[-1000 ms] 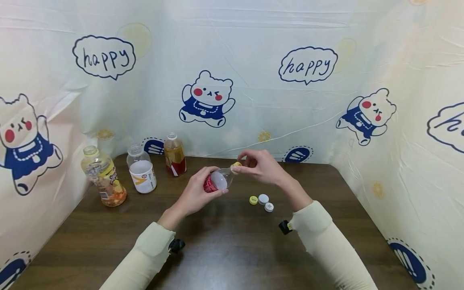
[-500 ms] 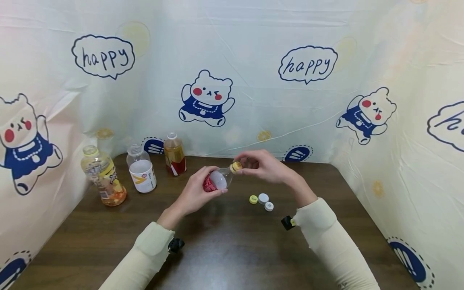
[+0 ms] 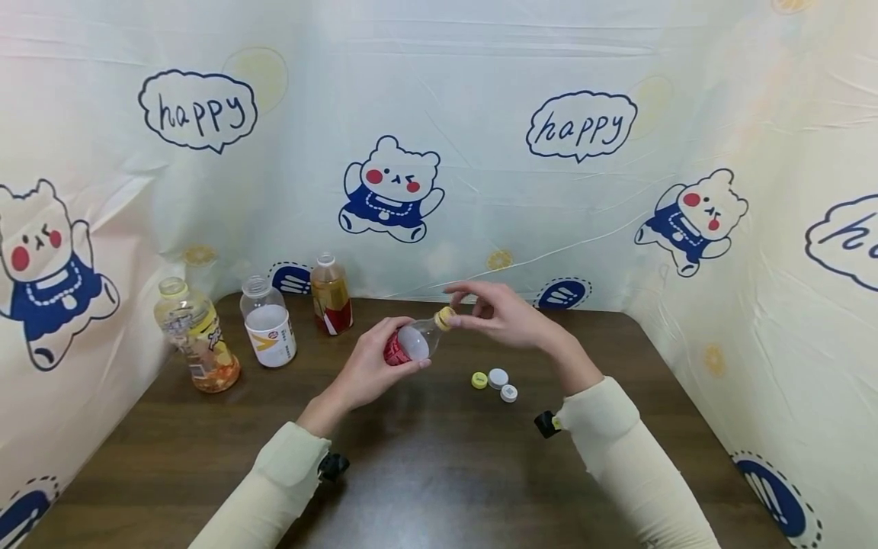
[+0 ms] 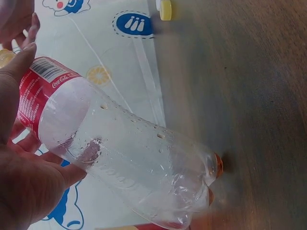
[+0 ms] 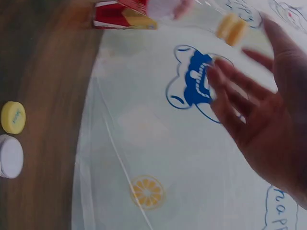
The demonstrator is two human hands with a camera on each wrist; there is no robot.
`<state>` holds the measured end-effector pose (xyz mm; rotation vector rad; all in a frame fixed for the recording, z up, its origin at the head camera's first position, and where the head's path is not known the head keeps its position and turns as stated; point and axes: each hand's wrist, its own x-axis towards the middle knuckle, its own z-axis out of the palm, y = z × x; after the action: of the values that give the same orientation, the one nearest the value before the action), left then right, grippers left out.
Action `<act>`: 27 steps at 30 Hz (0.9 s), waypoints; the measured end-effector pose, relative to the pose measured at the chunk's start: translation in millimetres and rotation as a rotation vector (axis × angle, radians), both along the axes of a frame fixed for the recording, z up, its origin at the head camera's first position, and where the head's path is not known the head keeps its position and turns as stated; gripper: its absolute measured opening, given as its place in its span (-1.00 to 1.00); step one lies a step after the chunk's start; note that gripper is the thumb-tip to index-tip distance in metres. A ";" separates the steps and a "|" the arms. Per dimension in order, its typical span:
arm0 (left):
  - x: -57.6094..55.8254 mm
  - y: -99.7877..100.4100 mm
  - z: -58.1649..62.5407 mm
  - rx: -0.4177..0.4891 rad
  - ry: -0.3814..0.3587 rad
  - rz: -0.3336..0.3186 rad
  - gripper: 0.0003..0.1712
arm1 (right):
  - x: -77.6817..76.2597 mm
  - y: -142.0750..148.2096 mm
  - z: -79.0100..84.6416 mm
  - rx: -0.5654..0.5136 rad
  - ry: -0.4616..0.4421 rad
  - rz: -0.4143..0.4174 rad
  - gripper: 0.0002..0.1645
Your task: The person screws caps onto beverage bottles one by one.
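Note:
In the head view my left hand (image 3: 370, 364) grips a clear plastic Coca-Cola bottle (image 4: 129, 143) round its red label. The bottle is tilted, its neck toward the right and its base toward the table. A yellow cap (image 3: 444, 318) sits on the neck. My right hand (image 3: 504, 316) is beside this cap, thumb near it. The right wrist view shows its fingers (image 5: 235, 91) loosely spread, apart from the cap; the hand is slightly blurred there.
Three uncapped bottles stand at the back left: a yellow-labelled one (image 3: 199, 339), a white-labelled one (image 3: 270, 335) and a red-and-yellow one (image 3: 332, 301). A yellow cap (image 3: 479, 380) and two white caps (image 3: 498, 378) lie on the brown table (image 3: 439, 473). A printed curtain (image 3: 480, 198) surrounds it.
My right hand has shifted slightly to the right and turned at the wrist, its fingers loosening from the yellow cap. The left hand and bottle have barely moved.

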<state>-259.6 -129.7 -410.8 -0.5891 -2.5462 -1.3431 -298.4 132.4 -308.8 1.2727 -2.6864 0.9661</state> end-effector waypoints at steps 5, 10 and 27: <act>0.3 -0.1 0.8 -0.009 0.003 0.000 -0.20 | 1.1 5.4 4.6 -0.023 -0.042 0.128 -0.39; -0.1 0.5 0.2 -0.009 0.003 -0.006 -0.21 | -0.1 2.6 5.2 -0.005 0.007 0.144 -0.48; -0.6 2.5 -0.1 -0.004 -0.003 -0.006 -0.24 | -3.8 -9.9 -2.2 0.138 0.138 -0.093 -0.56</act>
<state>-260.2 -127.2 -410.9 -0.5970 -2.5523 -1.3417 -302.3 122.4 -311.1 1.1753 -2.7168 0.6679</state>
